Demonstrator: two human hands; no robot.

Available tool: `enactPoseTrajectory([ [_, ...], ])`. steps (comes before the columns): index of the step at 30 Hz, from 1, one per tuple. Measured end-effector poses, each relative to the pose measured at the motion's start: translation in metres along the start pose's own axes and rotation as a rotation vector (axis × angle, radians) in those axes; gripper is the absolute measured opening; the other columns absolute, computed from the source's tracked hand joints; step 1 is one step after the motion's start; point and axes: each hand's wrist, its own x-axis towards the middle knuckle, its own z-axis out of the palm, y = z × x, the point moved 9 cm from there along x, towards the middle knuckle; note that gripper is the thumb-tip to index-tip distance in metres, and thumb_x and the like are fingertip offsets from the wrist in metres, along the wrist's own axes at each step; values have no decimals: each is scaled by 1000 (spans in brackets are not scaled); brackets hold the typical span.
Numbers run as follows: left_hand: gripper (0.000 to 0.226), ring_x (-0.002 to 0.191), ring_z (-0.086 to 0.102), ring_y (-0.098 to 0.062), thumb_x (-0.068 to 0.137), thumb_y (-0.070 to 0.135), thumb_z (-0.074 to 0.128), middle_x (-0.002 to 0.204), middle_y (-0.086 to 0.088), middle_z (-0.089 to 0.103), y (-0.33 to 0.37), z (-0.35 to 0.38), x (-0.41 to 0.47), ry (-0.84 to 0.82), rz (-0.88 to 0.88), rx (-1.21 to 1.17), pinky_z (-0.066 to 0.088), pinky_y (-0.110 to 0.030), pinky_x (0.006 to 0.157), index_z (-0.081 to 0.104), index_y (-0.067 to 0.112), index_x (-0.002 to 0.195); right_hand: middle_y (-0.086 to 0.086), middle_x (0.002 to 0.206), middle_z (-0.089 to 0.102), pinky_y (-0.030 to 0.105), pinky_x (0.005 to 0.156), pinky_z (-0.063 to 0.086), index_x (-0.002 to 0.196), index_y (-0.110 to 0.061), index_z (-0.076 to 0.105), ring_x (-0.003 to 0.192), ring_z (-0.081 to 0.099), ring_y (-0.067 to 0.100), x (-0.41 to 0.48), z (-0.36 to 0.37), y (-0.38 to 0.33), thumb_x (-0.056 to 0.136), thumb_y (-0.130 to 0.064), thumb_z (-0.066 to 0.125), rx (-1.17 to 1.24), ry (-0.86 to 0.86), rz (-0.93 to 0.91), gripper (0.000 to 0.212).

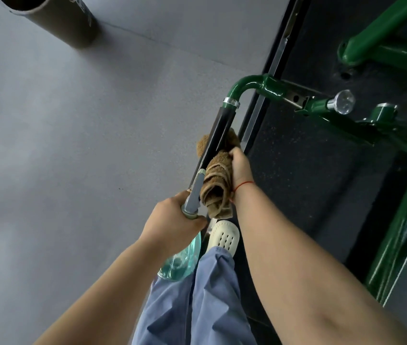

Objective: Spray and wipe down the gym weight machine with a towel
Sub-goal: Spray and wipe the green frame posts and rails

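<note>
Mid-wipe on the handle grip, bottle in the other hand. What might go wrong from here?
1. The spray bottle in the left hand points its nozzle close to the towel and right hand: a squeeze may wet the hand, not the black grip.
2. The towel covers only the grip's lower part; the upper part may be missed.

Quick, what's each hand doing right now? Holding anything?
The left hand is closed around the spray bottle.
The right hand grips the brown towel, pressing it against the machine's black handle.
</note>
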Motion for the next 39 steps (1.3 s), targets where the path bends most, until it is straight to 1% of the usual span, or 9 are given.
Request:
enactPoseTrajectory([
  [8,11,50,52,-18,80,19,68,66,1,61,-3,-5,6,-26,25,33,40,-22,43,60,26,84,10,97,61,29,67,43,88,-11,60,85,58,19,-40,-14,-19,98,-24,47,-398,33,-48,21],
  [13,10,47,47,-15,79,19,68,60,5,56,-8,-8,8,-60,96,18,37,-22,46,59,24,81,7,91,62,30,64,39,86,-12,62,84,59,21,-80,-21,-58,91,-25,53,-734,28,-133,16],
  [16,17,48,43,-15,79,15,68,54,8,51,-15,-15,5,-65,130,-39,35,-24,49,54,24,75,5,90,63,29,67,40,92,-6,65,84,59,19,-111,-7,-91,92,-23,55,-813,56,-361,20],
  [19,27,43,40,-11,80,13,66,44,13,47,-31,-27,0,-58,143,-81,34,-24,50,47,27,69,0,98,66,31,76,49,110,-11,67,90,61,15,-143,31,-136,88,-29,62,-822,175,-783,29],
  [22,21,40,37,-8,80,13,64,43,16,45,-50,-38,-3,-87,152,-85,34,-25,50,50,27,74,4,116,58,29,80,45,128,-23,63,102,57,21,-150,91,-167,86,-36,63,-1179,281,-1072,44],
  [26,18,48,43,-12,79,17,65,58,11,50,-73,-56,-8,-101,161,-48,38,-27,53,57,30,89,4,129,51,37,80,34,133,-29,58,127,41,35,-87,139,-141,93,-34,54,-2064,437,-762,41],
  [29,20,55,49,-15,79,20,66,64,9,54,-90,-70,-9,-93,167,-16,40,-27,57,57,32,92,4,138,51,44,96,34,136,-25,55,134,34,35,-59,147,-103,93,-31,51,-2499,486,-455,43],
  [34,19,58,53,-18,80,23,64,71,7,59,-113,-84,-9,-112,183,49,42,-28,58,59,27,99,2,120,63,43,96,37,113,-23,64,124,47,26,-62,159,-62,96,-39,44,-2664,400,-519,32],
  [39,16,60,53,-17,81,24,64,71,7,57,-123,-87,-13,-123,216,113,39,-27,58,56,26,95,2,108,66,42,90,37,93,-24,61,116,50,25,-68,157,-19,94,-41,41,-2593,291,-616,27],
])
